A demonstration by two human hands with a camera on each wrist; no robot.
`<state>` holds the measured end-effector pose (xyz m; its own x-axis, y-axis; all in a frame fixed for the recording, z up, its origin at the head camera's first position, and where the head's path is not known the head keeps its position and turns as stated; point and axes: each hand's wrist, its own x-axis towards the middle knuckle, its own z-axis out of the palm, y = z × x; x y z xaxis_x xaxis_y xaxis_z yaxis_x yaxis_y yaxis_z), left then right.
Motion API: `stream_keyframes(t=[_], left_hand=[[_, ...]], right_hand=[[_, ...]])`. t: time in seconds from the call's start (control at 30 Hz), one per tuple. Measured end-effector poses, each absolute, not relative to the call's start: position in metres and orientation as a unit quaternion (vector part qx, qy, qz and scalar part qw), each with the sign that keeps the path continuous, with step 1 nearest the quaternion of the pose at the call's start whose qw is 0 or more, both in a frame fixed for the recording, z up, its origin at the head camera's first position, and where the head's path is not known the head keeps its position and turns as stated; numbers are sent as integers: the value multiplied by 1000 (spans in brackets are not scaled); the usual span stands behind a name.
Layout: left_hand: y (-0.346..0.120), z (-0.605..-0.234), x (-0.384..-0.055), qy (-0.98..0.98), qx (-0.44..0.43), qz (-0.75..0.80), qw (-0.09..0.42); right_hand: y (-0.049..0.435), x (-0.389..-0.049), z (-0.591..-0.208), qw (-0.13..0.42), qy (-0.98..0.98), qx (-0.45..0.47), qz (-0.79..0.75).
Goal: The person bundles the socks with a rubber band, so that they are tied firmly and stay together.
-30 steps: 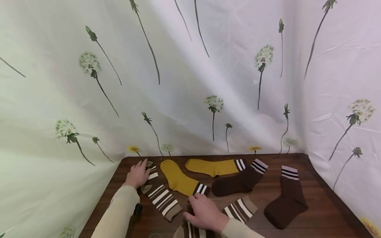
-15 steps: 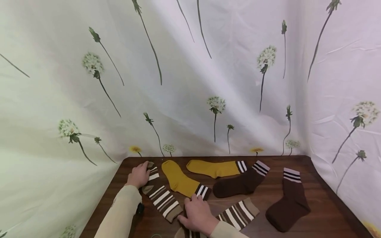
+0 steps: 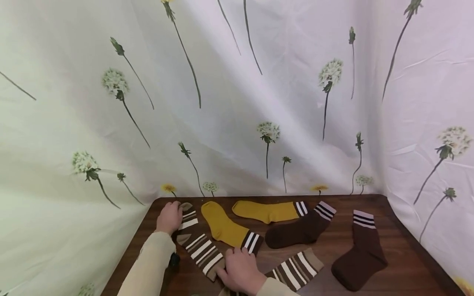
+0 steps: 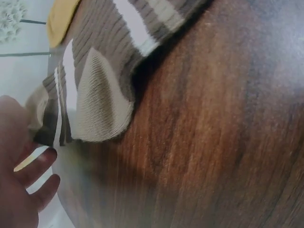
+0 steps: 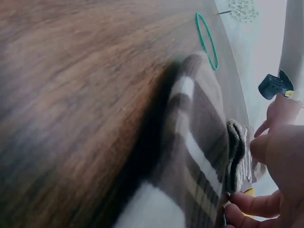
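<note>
A brown-and-white striped sock (image 3: 201, 250) lies bent at the table's left, its tan heel (image 4: 104, 104) facing the camera in the left wrist view. My left hand (image 3: 170, 218) rests beside its toe, fingers loosely extended. At the other end, the thumb of my right hand (image 3: 240, 269) meets the tan cuff (image 5: 236, 154), and its fingers lie stretched over the table. A second striped sock (image 3: 296, 269) passes under my right wrist, which hides its middle; its toe part (image 5: 199, 95) fills the front of the right wrist view.
Two mustard socks (image 3: 224, 226) (image 3: 264, 210) with striped cuffs lie at the back. Two dark brown socks (image 3: 296, 234) (image 3: 359, 259) lie toward the right. A green loop (image 5: 207, 42) sits near the second striped sock's toe. Flowered white cloth (image 3: 229, 123) walls the table (image 3: 403, 246).
My right hand has slid left from over the second striped sock to the first one's cuff. My left hand has shifted slightly left, uncovering more of the toe.
</note>
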<state>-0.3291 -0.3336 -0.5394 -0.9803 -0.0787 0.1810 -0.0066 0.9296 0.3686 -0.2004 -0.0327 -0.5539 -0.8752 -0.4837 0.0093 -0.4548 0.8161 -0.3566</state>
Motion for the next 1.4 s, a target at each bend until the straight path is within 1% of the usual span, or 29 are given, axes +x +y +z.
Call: stream_keyframes(t=[0.1, 0.17, 0.3, 0.57, 0.67, 0.83, 1.0, 1.07, 1.2, 1.27, 1.4], left_hand=[[-334, -536, -330, -975, 12, -194, 108], [-335, -536, -331, -974, 2, -195, 115], [-337, -538, -329, -974, -10, -196, 118], [-342, -537, -332, -972, -8, -217, 86], [-345, -535, -331, -967, 13, -244, 74], [-350, -534, -327, -949, 69, -303, 61], [-355, -531, -320, -927, 124, -346, 76], [-357, -530, -317, -919, 139, -359, 82], [-357, -523, -313, -904, 145, -396, 78], [-355, -518, -311, -893, 143, -421, 65], [-349, -507, -306, -882, 128, -452, 35]], right_hand=[[-36, -200, -557, 15, 957, -238, -162], [-39, -201, -558, 13, 961, -231, -151], [-43, -203, -558, 31, 963, -222, -149], [-42, -206, -548, 86, 950, -234, -188], [-40, -205, -547, 87, 940, -253, -213], [-34, -205, -549, 65, 918, -276, -276], [-27, -208, -545, 73, 898, -255, -351], [-23, -208, -542, 64, 891, -249, -375], [-14, -210, -534, 19, 873, -246, -420], [-8, -211, -530, 0, 862, -247, -443], [5, -214, -522, -20, 849, -235, -473]])
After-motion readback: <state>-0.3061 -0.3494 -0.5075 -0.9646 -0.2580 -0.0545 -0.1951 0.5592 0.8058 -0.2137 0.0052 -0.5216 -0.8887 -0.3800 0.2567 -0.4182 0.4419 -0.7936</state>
